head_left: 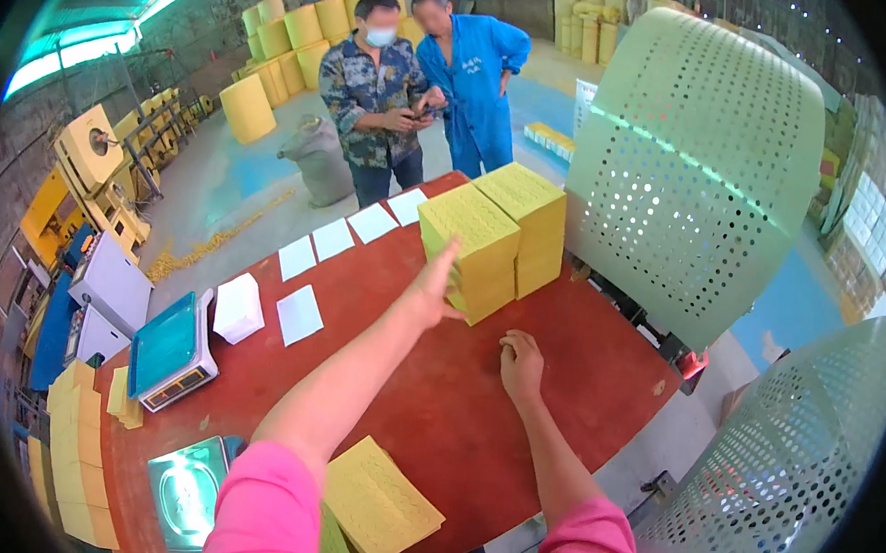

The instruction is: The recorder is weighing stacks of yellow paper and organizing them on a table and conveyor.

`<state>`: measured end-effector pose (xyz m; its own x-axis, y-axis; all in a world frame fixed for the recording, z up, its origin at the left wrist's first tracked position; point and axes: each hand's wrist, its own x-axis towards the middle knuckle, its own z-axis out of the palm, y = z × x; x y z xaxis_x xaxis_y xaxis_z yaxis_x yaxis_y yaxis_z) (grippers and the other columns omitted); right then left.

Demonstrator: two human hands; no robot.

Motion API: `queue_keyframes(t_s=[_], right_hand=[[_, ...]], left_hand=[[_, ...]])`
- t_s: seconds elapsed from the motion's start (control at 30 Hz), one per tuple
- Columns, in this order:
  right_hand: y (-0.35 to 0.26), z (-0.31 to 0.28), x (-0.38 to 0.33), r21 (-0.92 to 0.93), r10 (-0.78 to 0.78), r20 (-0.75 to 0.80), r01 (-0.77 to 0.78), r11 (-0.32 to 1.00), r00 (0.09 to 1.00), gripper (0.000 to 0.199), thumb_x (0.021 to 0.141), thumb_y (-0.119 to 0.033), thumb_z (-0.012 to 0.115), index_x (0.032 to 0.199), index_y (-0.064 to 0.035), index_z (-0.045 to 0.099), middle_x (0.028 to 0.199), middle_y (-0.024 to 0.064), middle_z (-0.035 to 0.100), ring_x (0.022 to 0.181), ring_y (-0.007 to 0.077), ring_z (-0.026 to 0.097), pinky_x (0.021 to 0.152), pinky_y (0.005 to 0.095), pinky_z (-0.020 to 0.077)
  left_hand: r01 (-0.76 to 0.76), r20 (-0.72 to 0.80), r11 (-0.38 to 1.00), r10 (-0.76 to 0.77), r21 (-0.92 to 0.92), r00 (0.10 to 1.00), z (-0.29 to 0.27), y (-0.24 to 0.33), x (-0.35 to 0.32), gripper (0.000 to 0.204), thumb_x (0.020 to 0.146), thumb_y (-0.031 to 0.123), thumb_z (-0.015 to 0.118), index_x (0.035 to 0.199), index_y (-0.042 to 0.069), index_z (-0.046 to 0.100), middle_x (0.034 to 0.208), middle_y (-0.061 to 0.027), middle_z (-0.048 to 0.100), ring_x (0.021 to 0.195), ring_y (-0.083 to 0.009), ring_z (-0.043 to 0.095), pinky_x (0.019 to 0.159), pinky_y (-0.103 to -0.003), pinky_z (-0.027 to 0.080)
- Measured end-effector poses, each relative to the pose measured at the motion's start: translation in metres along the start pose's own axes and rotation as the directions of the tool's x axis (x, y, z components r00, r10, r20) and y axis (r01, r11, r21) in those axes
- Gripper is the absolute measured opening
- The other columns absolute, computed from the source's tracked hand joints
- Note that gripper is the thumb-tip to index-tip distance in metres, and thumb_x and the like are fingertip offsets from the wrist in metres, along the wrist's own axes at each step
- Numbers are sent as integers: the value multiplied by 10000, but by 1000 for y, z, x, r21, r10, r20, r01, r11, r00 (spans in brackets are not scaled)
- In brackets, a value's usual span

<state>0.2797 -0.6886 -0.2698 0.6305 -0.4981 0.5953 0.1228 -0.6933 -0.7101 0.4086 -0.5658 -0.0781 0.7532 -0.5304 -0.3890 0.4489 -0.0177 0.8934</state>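
Observation:
Two tall stacks of yellow paper (pixel 471 228) stand side by side at the far edge of the red table (pixel 598 385). My left hand (pixel 438 286) reaches out to the near left side of the closer stack, fingers spread; whether they press on it I cannot tell. Over the bare tabletop in front of the stacks, my right hand (pixel 521 366) is loosely curled, with nothing visible in it. Close to my body lies a lower pile of yellow paper (pixel 381 499), next to my left sleeve.
Several white sheets (pixel 333 239) lie along the far left. A scale with a teal tray (pixel 164 347), a white paper pile (pixel 239 308) and a shiny metal plate (pixel 189 489) sit left. Perforated green guards (pixel 700 160) border the right. Two people (pixel 473 78) stand beyond the table.

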Motion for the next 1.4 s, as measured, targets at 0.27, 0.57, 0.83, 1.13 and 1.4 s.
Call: queue_keyframes(t_s=[0.27,0.57,0.83,1.13,1.4], right_hand=[[2,-18,-16,177,253,-86,-236,956,964,135,799,25,632,901,-34,695,976,123,686,918,274,661,837,361,531],[-40,-74,-109,364,483,-190,-396,843,855,171,880,26,531,955,39,684,860,83,678,774,148,649,703,265,538],[-99,-92,-193,-81,339,-293,-377,923,894,174,816,-84,585,895,-6,719,855,127,700,786,208,674,726,332,531],[-123,-108,-224,-146,332,-232,-371,917,914,151,818,-130,613,890,-54,723,935,146,698,904,306,665,834,388,514],[-116,-106,-232,-67,327,-130,-337,939,936,154,806,-108,624,897,-61,739,903,150,701,885,297,675,823,386,525]], left_hand=[[-818,798,429,292,383,527,61,-123,-282,589,871,229,665,1359,-34,467,1382,-246,474,1285,-342,471,1081,-412,381],[-718,755,605,275,346,595,9,-202,-454,356,860,232,683,1071,-22,552,995,-184,618,945,-327,601,826,-409,481],[-585,878,780,101,222,467,-27,-199,-556,238,898,198,614,990,14,493,844,-228,616,819,-385,634,705,-459,482],[-738,829,617,239,272,506,-20,-244,-580,164,937,188,561,944,43,484,804,-202,583,775,-400,616,660,-467,471],[-813,794,513,357,274,493,11,-259,-607,228,922,229,576,863,23,498,782,-188,575,749,-398,604,664,-478,476]])
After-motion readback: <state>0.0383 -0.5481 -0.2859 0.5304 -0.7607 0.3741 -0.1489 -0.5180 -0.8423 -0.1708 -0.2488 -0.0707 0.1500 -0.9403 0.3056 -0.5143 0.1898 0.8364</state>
